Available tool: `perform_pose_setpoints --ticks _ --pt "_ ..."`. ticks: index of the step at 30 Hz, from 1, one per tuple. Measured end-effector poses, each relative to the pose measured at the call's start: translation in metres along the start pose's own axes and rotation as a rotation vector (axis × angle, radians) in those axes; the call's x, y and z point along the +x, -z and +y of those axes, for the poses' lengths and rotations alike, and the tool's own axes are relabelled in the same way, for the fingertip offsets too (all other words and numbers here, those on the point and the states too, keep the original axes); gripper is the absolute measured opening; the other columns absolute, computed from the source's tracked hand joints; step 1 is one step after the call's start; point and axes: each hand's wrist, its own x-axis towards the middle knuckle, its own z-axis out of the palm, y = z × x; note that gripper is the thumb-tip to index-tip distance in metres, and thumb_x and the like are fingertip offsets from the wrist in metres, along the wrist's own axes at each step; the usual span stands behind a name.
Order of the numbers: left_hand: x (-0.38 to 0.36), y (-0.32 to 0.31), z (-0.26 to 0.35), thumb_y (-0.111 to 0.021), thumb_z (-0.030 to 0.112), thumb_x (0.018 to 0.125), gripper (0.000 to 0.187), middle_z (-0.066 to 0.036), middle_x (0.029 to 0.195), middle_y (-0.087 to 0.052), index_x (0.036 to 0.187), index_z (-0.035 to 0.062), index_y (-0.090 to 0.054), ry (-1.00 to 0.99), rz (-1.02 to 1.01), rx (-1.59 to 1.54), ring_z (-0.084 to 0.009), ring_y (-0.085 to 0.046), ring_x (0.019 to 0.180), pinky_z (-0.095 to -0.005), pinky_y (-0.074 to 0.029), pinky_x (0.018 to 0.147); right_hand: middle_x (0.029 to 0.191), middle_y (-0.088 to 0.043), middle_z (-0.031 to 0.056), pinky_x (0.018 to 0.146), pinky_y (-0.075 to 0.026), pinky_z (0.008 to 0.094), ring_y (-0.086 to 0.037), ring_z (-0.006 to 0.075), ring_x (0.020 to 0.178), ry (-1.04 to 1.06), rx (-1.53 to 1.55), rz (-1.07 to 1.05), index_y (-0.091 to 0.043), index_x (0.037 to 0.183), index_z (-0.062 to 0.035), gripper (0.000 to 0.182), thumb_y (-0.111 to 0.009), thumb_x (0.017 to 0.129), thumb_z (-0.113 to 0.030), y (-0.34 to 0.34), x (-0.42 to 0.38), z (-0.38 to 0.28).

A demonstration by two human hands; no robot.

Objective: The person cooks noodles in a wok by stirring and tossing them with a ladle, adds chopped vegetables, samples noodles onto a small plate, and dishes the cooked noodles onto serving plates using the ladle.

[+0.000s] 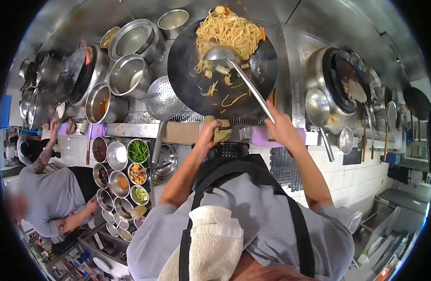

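Note:
A large dark wok (185, 70) is in front of me, its far side heaped with noodles (227, 35) that spill slightly over the rim. Scraps of vegetable and a few loose strands lie lower in the bowl. My left hand (207, 134) is closed around a folded greenish cloth (221, 132) against the wok's near edge; any handle beneath is hidden. Gripped in my right hand (282, 127) is the long handle of a metal ladle (219, 53). The ladle's bowl rests over the lower edge of the noodle heap.
Left of the wok are a perforated skimmer (163, 97) and several metal pots (130, 75). Bowls of ingredients, including chopped greens (138, 151), stand below them. A co-worker (61, 196) works at the far left. At right are another skimmer (317, 107) and a second wok (349, 84).

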Motion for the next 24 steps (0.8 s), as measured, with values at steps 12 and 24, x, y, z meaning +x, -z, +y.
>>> perform_pose_setpoints --ticks 12,24 --pt "0.101 -0.016 0.078 -0.067 0.024 0.092 0.037 -0.016 0.107 -0.068 0.12 0.0014 -0.058 0.004 0.054 -0.079 -0.0305 -0.071 0.091 -0.0453 -0.062 0.078 0.093 -0.067 0.0104 0.067 -0.051 0.0297 -0.062 0.0141 0.074 -0.298 0.367 -0.038 -0.05 0.145 -0.0014 0.055 -0.062 0.092 -0.008 0.039 0.012 0.029" --pt "-0.007 0.028 0.042 -0.063 0.035 0.093 0.046 -0.018 0.118 -0.067 0.126 0.0027 -0.059 0.124 0.058 -0.366 -0.0359 -0.067 0.104 -0.0524 -0.058 0.087 0.07 -0.056 0.0044 0.046 -0.049 0.036 -0.055 0.0152 0.05 -0.167 0.622 -0.316 -0.055 0.134 -0.0032 0.041 -0.059 0.094 -0.009 -0.016 0.186 0.039"
